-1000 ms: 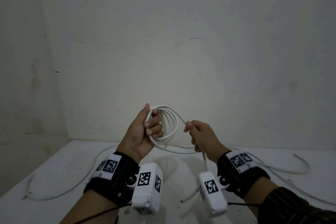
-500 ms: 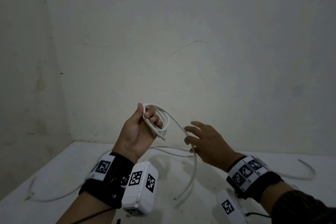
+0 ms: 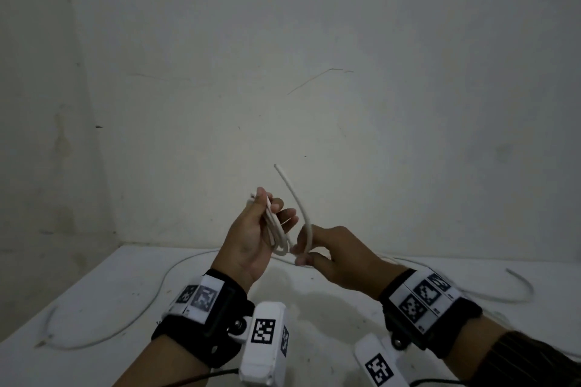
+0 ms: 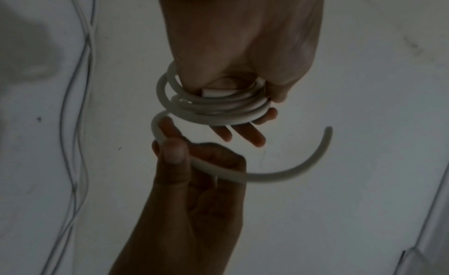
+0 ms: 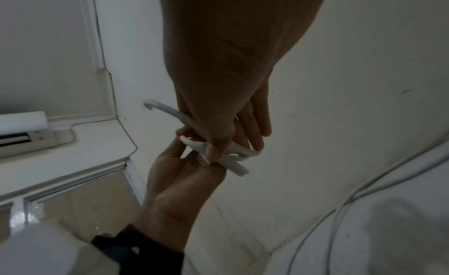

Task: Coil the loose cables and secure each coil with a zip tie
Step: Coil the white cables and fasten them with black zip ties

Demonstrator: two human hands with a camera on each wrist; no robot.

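Note:
A white cable coil (image 3: 276, 231) of several loops sits in my left hand (image 3: 251, 239), held above the white table with the thumb over the loops; the left wrist view shows the coil (image 4: 213, 108) under the left hand (image 4: 243, 48). The cable's free tail (image 3: 294, 195) curves up from the coil, its cut end in the air. My right hand (image 3: 333, 256) pinches this tail just right of the coil; in the left wrist view the tail (image 4: 291, 171) passes under its thumb (image 4: 173, 150). In the right wrist view the coil (image 5: 228, 156) lies between both hands. No zip tie is visible.
Other loose white cables lie on the table: one (image 3: 103, 333) looping along the left side, another (image 3: 515, 286) curving at the right. A plain wall (image 3: 314, 72) stands close behind the table (image 3: 314, 308).
The right hand, open half a second ago, now pinches the cable tail. The tail that hung down to the table now points upward. The coil looks tighter in the left hand.

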